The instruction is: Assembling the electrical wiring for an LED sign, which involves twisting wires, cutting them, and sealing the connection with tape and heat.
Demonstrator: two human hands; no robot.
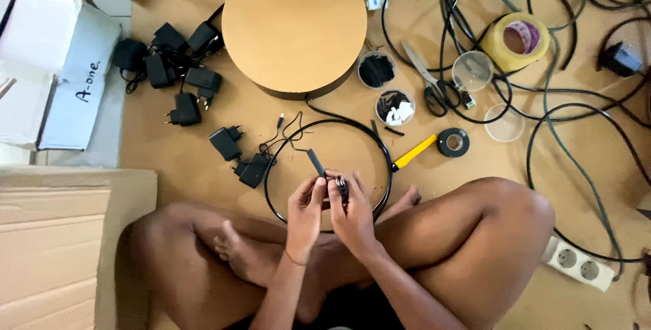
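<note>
I sit cross-legged on a brown floor. My left hand (306, 209) pinches the lower end of a short black tube piece (316, 162) that sticks up and away from me. Right beside it, my right hand (351, 211) grips a small dark lighter-like object with a metal top (341, 184), its tip close to the tube. Both hands hover over a black ring of cable (271, 167) lying on the floor, from which thin wires (293, 127) trail to a black power adapter (255, 169).
A round tan disc (294, 25) lies ahead. Left of it sit several black adapters (178, 72) and white boxes (47, 66). To the right: small cups (395, 106), scissors (427, 79), yellow-handled knife (413, 152), black tape roll (453, 142), tan tape roll (517, 40), looping cables (576, 160), white power strip (580, 264).
</note>
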